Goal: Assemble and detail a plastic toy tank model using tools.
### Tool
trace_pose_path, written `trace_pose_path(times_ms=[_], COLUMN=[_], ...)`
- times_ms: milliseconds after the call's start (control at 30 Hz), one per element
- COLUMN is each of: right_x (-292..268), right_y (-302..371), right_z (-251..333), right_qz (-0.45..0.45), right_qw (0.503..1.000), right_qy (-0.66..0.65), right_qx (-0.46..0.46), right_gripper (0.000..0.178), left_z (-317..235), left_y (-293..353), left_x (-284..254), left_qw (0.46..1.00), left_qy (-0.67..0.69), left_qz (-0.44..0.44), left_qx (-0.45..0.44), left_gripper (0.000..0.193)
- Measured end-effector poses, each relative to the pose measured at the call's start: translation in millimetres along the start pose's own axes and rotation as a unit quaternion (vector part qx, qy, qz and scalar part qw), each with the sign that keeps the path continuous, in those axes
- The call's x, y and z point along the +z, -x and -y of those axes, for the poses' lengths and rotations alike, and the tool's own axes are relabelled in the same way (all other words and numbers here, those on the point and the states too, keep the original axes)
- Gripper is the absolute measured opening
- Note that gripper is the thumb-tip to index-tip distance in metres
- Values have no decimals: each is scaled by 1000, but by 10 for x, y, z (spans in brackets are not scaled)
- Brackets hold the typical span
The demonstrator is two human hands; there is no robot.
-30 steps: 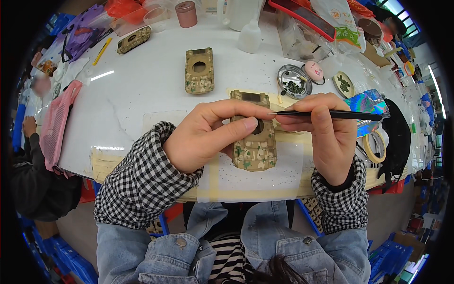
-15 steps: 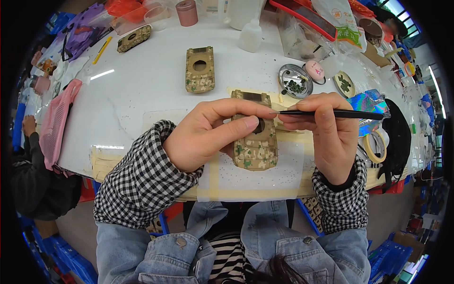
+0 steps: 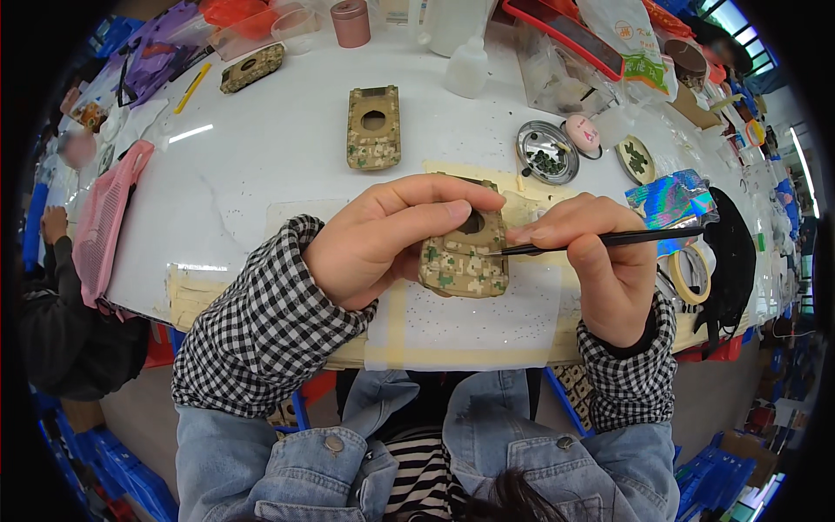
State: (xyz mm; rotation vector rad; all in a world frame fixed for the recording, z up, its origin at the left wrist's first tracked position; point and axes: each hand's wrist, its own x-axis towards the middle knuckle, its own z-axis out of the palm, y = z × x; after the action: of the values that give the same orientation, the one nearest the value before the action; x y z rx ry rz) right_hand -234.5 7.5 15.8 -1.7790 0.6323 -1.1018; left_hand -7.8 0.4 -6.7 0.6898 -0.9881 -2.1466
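Observation:
A camouflage-painted toy tank hull (image 3: pixel 464 271) with a round hole in its top is gripped by my left hand (image 3: pixel 361 239), thumb and forefinger lying across its upper part. My right hand (image 3: pixel 609 265) pinches a pair of black tweezers (image 3: pixel 639 236). Their fine tip points left and rests at or just above the hull's right side, below the hole. Whether anything sits in the tip is too small to tell. Under the hull lies a white sheet (image 3: pixel 522 335) edged with yellowish tape and dotted with tiny specks.
A similar hull (image 3: pixel 374 143) lies beyond my hands, another (image 3: pixel 252 70) farther left. Right of centre are a round clear dish (image 3: pixel 532 143) of dark green bits, a cream dish (image 3: pixel 633 148) and a tape roll (image 3: pixel 698 283). A pink mesh basket (image 3: pixel 113 222) stands left.
The tweezers' tip has moved from my left fingertips down to the hull's lower right side. My right hand has dropped slightly, and the hull has tilted a little.

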Motion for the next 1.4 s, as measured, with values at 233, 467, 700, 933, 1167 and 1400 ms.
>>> trace_pose_path(times_ms=[233, 467, 700, 933, 1167, 1400], right_x=[-14, -23, -18, -22, -1, 5], right_y=[-9, -10, -9, -15, -15, -18], right_z=[19, 3, 0, 7, 20, 27], right_qz=[9, 10, 12, 13, 11, 12], right_qw=[1000, 999, 999, 999, 998, 998], right_qy=[21, 32, 31, 36, 57, 68], right_qx=[-8, -16, -20, -19, -9, -11], right_gripper=[17, 16, 16, 16, 20, 22], left_z=[13, 4, 3, -6, -1, 4], left_y=[-7, -10, -3, -2, -6, -12], left_x=[-16, -13, -14, -12, -13, -22], left_qw=[1000, 1000, 1000, 1000, 1000, 1000], left_qy=[13, 22, 19, 18, 19, 20], left_qz=[0, 8, 4, 6, 5, 2], left_qx=[-2, -1, 0, -3, 0, -2], left_gripper=[34, 33, 33, 34, 34, 33])
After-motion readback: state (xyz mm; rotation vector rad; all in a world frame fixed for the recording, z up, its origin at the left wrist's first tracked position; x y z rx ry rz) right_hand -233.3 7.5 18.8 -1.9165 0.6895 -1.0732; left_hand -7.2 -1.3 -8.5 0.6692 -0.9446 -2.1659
